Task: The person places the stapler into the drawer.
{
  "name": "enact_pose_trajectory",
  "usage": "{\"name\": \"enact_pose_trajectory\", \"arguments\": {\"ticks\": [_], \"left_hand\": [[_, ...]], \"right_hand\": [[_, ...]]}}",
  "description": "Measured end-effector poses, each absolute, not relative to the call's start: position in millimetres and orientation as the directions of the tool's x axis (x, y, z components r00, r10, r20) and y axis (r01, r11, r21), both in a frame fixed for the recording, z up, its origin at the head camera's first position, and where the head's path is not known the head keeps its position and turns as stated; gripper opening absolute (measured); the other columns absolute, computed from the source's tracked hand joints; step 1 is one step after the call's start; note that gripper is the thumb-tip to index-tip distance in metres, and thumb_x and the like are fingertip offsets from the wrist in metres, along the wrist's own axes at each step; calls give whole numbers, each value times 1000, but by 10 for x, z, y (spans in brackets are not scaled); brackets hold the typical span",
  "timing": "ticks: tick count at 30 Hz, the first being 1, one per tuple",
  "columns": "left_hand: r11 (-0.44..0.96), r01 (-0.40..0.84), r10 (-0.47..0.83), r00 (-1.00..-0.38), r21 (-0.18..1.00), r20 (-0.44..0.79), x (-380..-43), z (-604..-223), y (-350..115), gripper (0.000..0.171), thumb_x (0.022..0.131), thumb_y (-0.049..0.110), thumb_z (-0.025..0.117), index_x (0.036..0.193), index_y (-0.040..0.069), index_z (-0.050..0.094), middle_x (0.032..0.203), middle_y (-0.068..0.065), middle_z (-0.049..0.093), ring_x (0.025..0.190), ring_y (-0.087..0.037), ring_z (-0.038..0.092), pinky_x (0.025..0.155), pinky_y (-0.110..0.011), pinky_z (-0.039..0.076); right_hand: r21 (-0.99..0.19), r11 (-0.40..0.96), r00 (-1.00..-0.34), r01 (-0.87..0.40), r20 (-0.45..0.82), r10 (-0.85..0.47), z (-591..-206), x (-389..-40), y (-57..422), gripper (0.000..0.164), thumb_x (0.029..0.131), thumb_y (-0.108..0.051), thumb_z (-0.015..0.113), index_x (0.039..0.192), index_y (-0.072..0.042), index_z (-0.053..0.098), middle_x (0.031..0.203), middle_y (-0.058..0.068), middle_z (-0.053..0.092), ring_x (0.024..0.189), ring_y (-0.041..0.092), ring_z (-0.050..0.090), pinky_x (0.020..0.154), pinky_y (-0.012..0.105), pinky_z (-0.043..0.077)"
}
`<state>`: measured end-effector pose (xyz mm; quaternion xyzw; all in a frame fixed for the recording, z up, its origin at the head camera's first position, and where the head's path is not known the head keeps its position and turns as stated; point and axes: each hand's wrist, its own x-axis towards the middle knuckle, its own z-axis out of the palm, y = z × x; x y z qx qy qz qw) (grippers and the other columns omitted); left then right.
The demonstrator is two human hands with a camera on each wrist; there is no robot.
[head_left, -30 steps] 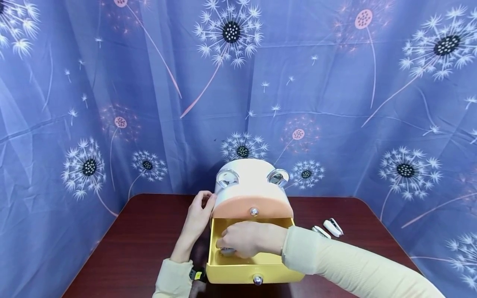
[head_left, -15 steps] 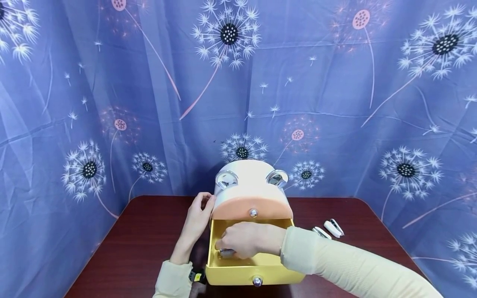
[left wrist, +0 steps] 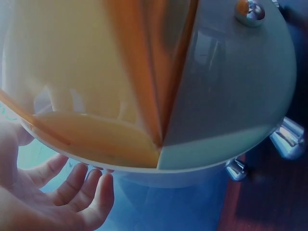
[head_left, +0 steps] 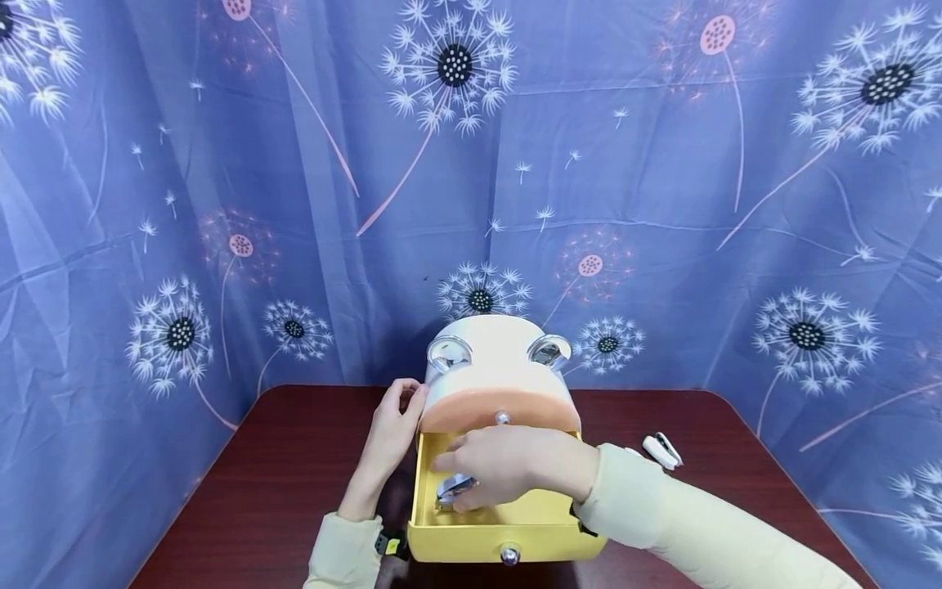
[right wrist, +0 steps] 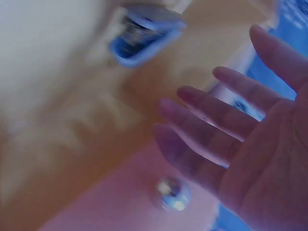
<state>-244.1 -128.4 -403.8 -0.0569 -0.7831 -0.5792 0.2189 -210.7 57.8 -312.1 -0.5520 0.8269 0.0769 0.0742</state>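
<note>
A small blue-grey stapler [head_left: 452, 489] lies on the floor of the pulled-out yellow drawer [head_left: 449, 541], toward its left side. Just above it is my right hand [head_left: 508, 463], its fingers extended; the right wrist view shows the stapler [right wrist: 147, 34] apart from the spread fingers. My left hand [head_left: 390, 429] rests against the left side of the white rounded cabinet [head_left: 500, 348]. Its fingers [left wrist: 103, 199] are loosely bent along the cabinet's edge in the left wrist view, not wrapped around anything.
A white stapler [head_left: 662, 451] lies on the dark red table [head_left: 280, 474] to the right, beside another mostly hidden by my right sleeve. Above the open drawer is a peach drawer front [head_left: 459, 409] with a silver knob. A patterned blue curtain [head_left: 471, 164] hangs behind.
My right hand has let go of the stapler and risen slightly to the right, its fingers straightened. More of the stapler shows now. My left hand stays in place.
</note>
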Motion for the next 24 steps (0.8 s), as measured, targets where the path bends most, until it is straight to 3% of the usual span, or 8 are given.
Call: {"name": "enact_pose_trajectory", "arguments": {"ticks": [4,9,12,16,19,21,24], "left_hand": [[345,328,-179,-897,879,405,-2564,-4187,-1322,17,100,17,58,109,2,60,96,-9,59,81,-17,52,68,-24,43],[332,337,-170,-897,881,407,-2503,-4110,-1306,17,100,15,57,108,1,59,92,-9,57,73,-15,52,62,-23,43],[315,349,-164,-896,882,413,-2391,-3977,-1274,16,100,12,57,107,-2,59,89,-10,56,67,-14,51,60,-23,43],[311,354,-161,-895,882,416,-2292,-3877,-1246,15,100,10,56,106,-4,58,88,-10,56,67,-13,50,60,-22,43],[311,350,-168,-895,884,413,-2277,-3859,-1236,15,100,10,56,106,-4,58,89,-11,56,68,-14,50,60,-22,43],[314,347,-165,-896,884,411,-2285,-3859,-1237,16,100,11,56,107,-4,58,89,-11,56,68,-14,50,61,-22,43],[312,344,-154,-902,886,404,-2313,-3873,-1249,17,101,12,56,108,-3,58,89,-11,56,68,-14,50,61,-22,43]], "right_hand": [[-38,386,-380,-922,-111,-918,-2994,-2053,756,47,96,-42,62,136,-19,55,126,-9,60,118,10,54,95,39,44],[-190,396,-405,-898,5,-914,-2915,-2024,1052,50,97,-38,62,139,-15,52,134,-7,57,121,13,53,101,35,42],[-274,447,-477,-852,52,-877,-2905,-2001,1251,52,97,-42,59,141,-15,51,138,-7,54,123,11,51,100,34,43],[-373,480,-557,-794,132,-820,-2952,-1972,1530,53,98,-46,56,143,-18,49,138,-9,52,90,5,61,85,31,49],[-433,487,-612,-759,216,-761,-3013,-1983,1752,50,98,-42,58,142,-21,50,131,-9,58,81,2,59,75,28,49],[-467,497,-652,-732,267,-710,-3062,-2007,1901,47,98,-39,59,141,-21,52,124,-7,62,96,4,60,74,28,50],[-556,523,-738,-646,279,-615,-3159,-2054,2104,46,97,-35,62,140,-23,52,119,-4,64,93,7,63,69,30,53]]}}
